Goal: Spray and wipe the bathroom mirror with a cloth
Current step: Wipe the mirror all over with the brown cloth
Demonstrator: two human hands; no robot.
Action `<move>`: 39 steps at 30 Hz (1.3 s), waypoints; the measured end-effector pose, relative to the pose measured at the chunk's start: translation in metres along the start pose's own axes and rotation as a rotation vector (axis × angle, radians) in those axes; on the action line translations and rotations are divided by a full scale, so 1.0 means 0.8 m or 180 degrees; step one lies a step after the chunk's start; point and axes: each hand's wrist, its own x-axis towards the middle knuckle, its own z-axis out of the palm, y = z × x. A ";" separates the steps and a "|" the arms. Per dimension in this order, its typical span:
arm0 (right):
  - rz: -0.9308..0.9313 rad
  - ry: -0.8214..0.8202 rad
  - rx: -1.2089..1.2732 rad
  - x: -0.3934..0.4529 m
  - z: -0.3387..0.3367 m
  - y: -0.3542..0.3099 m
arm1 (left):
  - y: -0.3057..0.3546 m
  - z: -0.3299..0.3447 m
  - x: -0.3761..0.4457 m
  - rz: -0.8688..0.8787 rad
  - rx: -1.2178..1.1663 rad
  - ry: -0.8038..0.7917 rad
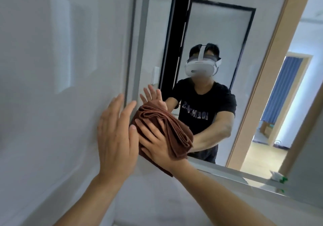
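There is one view only, from a camera worn on the person's head. It looks forward and slightly down, tilted so the mirror (218,33) leans across the picture. It stands very close to the wall (43,68) and the glass, at arm's reach, with both forearms entering from the bottom edge. The wide lens bends the straight edges of the mirror frame. The headset (201,67) carrying the camera shows reflected in the mirror, facing straight back at the viewer.
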 end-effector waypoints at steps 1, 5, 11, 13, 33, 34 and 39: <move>-0.0123 -0.0039 0.0123 0.009 0.006 -0.002 | -0.002 -0.005 0.002 0.0006 0.0023 0.0007; -0.0603 -0.0102 0.0394 0.038 0.000 0.017 | -0.002 -0.021 0.013 0.0122 0.0134 0.0064; -0.0923 0.0018 0.0243 0.113 -0.064 0.101 | 0.025 -0.030 0.049 0.0172 0.0151 0.0310; -0.0909 0.0109 0.0211 0.139 -0.094 0.138 | 0.041 -0.028 0.064 0.0179 0.0157 0.0362; 0.1676 0.0861 -0.1314 -0.048 -0.397 0.525 | 0.272 0.064 0.226 0.0674 0.0100 0.0646; 0.1827 0.0879 -0.1347 -0.072 -0.405 0.536 | 0.287 0.071 0.228 0.0750 0.0091 0.0644; 0.2662 0.1003 -0.1416 -0.181 -0.424 0.570 | 0.352 0.106 0.238 0.0943 0.0110 0.0498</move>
